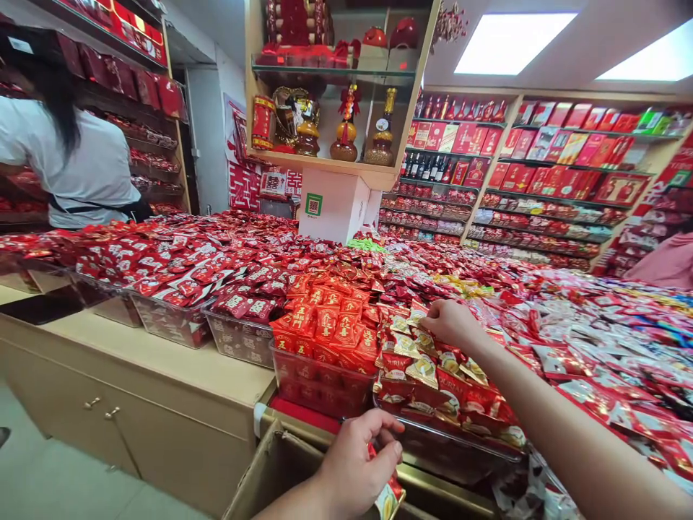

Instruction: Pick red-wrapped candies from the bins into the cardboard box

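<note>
My left hand (360, 458) is over an open cardboard box (265, 462), its fingers curled round a red and gold wrapped candy (388, 500) that shows below the thumb. My right hand (453, 325) reaches into a heap of durian candies (422, 370) in red, white and gold wrappers. Its fingers are closed, with the tips against the candies; what lies between them is hidden. A clear plastic bin (449, 440) holds this heap. Left of it stands another clear bin (322, 379), full of orange-red packets (330, 325) with gold characters.
More bins of red packets (167, 267) line the counter (216, 379) to the left. A white pillar (330, 206) carries a display cabinet (328, 159) above the candy. A co-worker in a white shirt (65, 159) stands at the left; a pink sleeve (663, 260) shows far right.
</note>
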Demonstrator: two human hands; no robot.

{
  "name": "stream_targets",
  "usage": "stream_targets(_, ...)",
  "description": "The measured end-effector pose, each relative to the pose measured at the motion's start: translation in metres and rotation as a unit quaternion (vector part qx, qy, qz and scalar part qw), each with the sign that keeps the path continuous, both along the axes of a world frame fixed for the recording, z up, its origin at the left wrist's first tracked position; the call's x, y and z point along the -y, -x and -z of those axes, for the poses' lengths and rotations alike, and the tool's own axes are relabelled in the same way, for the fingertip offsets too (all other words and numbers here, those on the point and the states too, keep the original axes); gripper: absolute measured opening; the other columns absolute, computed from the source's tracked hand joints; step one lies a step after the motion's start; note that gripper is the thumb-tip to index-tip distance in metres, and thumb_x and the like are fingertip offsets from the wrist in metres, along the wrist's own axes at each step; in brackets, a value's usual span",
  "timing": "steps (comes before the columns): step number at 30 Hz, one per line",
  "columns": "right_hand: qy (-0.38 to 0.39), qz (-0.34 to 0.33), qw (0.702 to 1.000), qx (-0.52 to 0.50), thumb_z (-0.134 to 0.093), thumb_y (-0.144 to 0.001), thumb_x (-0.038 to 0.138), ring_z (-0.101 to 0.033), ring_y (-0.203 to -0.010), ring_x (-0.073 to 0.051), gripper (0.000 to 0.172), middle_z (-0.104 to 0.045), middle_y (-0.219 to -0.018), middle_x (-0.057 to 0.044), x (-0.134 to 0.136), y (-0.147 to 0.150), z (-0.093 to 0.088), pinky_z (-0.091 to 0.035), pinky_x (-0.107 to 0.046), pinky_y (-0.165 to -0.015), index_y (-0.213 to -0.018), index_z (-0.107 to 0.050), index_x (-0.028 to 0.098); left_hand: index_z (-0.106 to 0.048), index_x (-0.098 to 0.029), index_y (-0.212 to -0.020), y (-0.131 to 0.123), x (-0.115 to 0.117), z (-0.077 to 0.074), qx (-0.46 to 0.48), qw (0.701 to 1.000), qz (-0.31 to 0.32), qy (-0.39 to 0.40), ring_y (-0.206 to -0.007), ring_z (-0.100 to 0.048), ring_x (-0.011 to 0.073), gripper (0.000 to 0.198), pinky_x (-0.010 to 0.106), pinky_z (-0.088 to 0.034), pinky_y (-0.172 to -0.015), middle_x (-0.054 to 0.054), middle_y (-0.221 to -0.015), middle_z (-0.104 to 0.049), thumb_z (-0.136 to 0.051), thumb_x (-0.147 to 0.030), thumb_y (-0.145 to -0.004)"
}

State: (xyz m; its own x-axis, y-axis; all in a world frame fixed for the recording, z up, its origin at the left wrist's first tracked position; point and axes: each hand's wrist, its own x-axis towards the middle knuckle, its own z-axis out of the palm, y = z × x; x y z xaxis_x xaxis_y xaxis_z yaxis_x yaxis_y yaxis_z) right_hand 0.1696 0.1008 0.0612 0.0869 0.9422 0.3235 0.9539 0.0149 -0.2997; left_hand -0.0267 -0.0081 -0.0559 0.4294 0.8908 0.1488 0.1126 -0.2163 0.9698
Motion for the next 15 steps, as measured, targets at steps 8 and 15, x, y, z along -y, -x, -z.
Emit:
stream_targets(8,-0.051,-0.033,0.997,0.048,-0.049,-0.072,0.020,-0.055,-0.074,-0.022,0.014,-0.063,-0.080,-0.009,0.013,0.002,-0.015,-0.039,-0.029,-0.063,-0.080,-0.059,0.015,-0.059,-0.014,-0.084,-0.001,0.000,-0.002,0.001,1.000,0.002,0.001,-0.055,-0.053,0.0113,0.015,0.022,-0.044,-0.057,-0.001,-0.062,-0.057,-0.049,-0.022,-0.075)
stream_targets(15,-0.031,-0.150,0.981,-0.120,-0.046,-0.080,0.036,-0.054,-0.057,-0.015,0.019,-0.060,-0.065,-0.001,0.121,0.033,0.023,-0.042,-0.024,-0.053,-0.076,-0.057,0.021,-0.054,-0.015,-0.093,-0.001,0.008,-0.008,0.116,0.992,-0.041,0.031,-0.057,-0.057,0.0121,0.023,0.020,-0.044,-0.052,0.001,-0.069,-0.056,-0.048,-0.034,-0.081)
